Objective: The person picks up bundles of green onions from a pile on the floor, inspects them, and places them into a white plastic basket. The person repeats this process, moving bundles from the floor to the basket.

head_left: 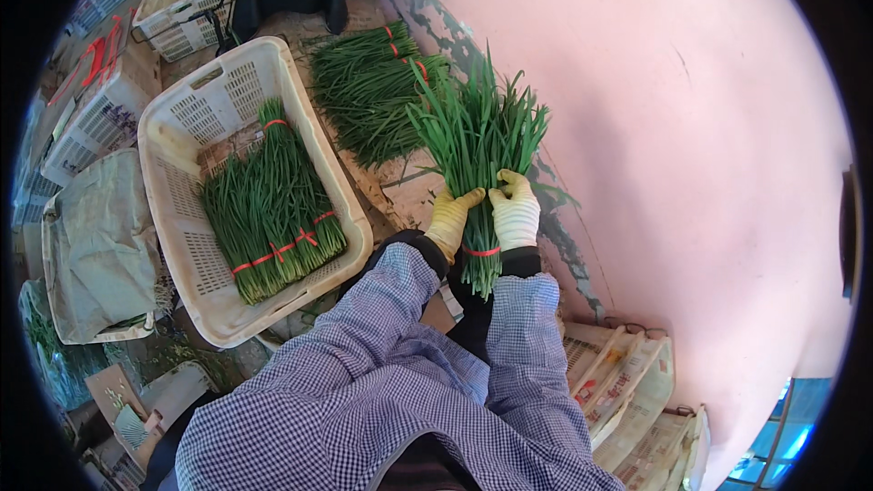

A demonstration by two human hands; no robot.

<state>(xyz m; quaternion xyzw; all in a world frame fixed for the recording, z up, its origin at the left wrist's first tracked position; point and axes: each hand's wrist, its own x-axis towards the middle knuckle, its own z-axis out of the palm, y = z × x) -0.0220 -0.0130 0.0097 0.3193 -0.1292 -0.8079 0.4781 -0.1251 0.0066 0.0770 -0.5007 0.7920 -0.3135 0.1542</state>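
A bunch of garlic chives (473,127) stands upright between my gloved hands, its leafy tips spread out at the top. A red band (480,252) wraps its lower stems, and the cut ends point down towards my lap. My left hand (452,218) is closed round the left side of the bunch, thumb across the stems. On the right side my right hand (516,211) grips it too, with the thumb near the other one. Part of the fingers is hidden behind the leaves. Both gloves are whitish yellow, below checked sleeves.
Left of me, a white plastic crate (186,259) holds several banded chive bunches (282,209). More banded bunches (364,82) lie on the floor beyond it, by the pink wall (673,127). Crates (627,373) stand at my right; a cloth-covered crate (105,236) is far left.
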